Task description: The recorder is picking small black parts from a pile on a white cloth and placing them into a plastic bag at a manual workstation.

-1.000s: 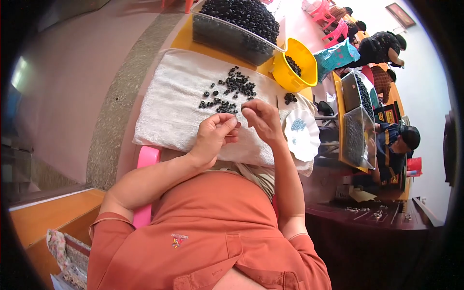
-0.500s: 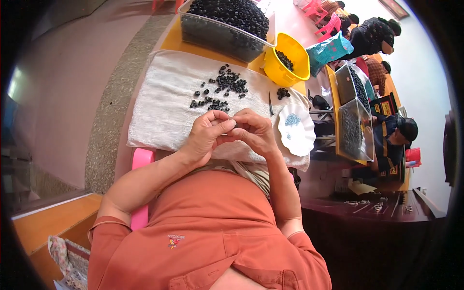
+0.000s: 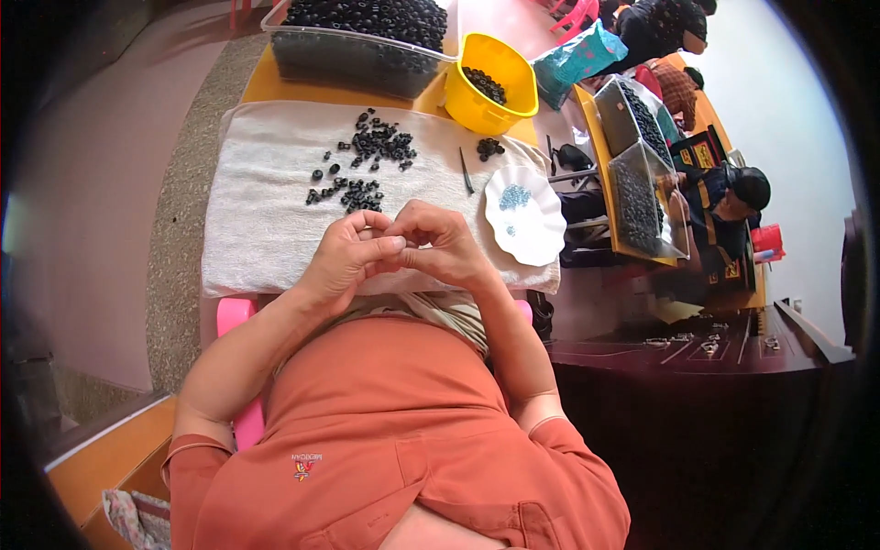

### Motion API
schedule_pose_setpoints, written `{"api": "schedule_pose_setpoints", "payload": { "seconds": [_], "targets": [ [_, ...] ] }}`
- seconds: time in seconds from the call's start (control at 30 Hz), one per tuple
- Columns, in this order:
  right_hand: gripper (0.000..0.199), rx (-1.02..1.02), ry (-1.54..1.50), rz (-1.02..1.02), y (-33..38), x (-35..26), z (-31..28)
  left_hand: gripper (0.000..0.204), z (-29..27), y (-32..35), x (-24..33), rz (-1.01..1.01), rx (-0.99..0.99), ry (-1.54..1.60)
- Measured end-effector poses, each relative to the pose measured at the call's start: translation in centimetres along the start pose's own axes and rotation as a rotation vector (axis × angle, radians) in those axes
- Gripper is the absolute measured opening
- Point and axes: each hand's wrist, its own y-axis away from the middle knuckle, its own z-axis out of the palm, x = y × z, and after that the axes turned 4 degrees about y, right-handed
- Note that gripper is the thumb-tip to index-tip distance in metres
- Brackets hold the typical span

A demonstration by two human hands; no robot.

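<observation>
Head view: both hands are meeting fingertip to fingertip over the white towel-covered tabletop (image 3: pixel 266 247); the left hand (image 3: pixel 346 258) and right hand (image 3: pixel 446 247) are pinching closed, likely on one small black ring-shaped bead, itself hidden. Such loose black beads (image 3: pixel 367 165) are lying scattered just beyond, looking light, hard, rolling easily, best pinched by the rim.

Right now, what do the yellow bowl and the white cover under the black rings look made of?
The yellow bowl looks like glossy moulded plastic: smooth, uniform colour, soft sheen. The white cover appears to be towel-like cloth: matte, nubby, its edge draping over the table. The black rings look matte, possibly rubber; too small to confirm.
</observation>
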Motion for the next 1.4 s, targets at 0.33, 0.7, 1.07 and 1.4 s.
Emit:
{"api": "schedule_pose_setpoints", "payload": {
  "seconds": [0.33, 0.7, 1.07, 1.4],
  "targets": [
    [0.017, 0.093, 0.012, 0.101, 0.5, 0.4, 0.9, 0.025, -0.2, -0.1, -0.7, 0.028, 0.072, -0.026],
    [0.019, 0.066, 0.165, -0.055, 0.7, -0.3, -0.4, 0.018, -0.6, -0.1, -0.7, -0.016, 0.048, -0.047],
    [0.028, 0.107, -0.006, 0.083, 1.5, 0.3, 0.3, 0.021, 0.0, 0.1, -0.4, -0.081, 0.039, 0.044],
    [0.027, -0.014, 0.116, -0.01, 1.8, -0.8, -0.6, 0.022, -0.1, 0.2, -0.5, -0.117, 0.041, 0.054]
  ]
}}
